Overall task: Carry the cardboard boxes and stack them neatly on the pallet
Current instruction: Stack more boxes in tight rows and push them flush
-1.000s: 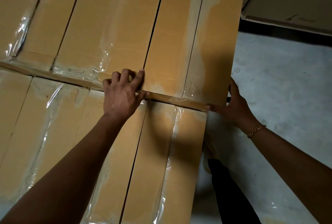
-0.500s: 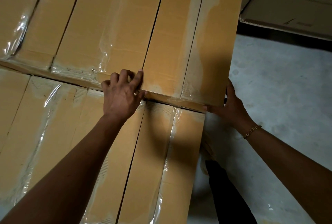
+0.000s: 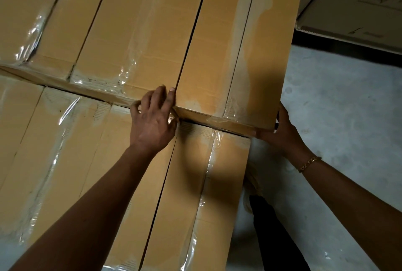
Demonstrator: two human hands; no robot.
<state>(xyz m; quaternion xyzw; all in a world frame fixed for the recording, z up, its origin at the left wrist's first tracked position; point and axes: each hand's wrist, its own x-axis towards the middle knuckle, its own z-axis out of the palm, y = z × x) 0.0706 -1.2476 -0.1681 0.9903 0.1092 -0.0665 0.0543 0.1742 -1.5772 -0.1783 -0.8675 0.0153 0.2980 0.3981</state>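
A long tan cardboard box (image 3: 250, 64) lies at the right end of the far row, its near end slightly above the near row of taped boxes (image 3: 185, 194). My left hand (image 3: 152, 123) grips the box's near left corner, with fingertips at the dark gap beside it and the thumb at the end face. At the near right corner, my right hand (image 3: 282, 133) holds the box, with the thumb on the end face and the fingers hidden along the side. The pallet is hidden under the stack.
More tan boxes with clear tape fill the left (image 3: 54, 31). A grey concrete floor (image 3: 337, 107) lies to the right. Printed cartons (image 3: 352, 5) stand at the top right. My dark trouser leg (image 3: 272, 233) is close to the stack's right edge.
My left fingers have uncurled and now lie straighter along the gap at the box's corner. My right hand stays at the right corner. The box has hardly moved.
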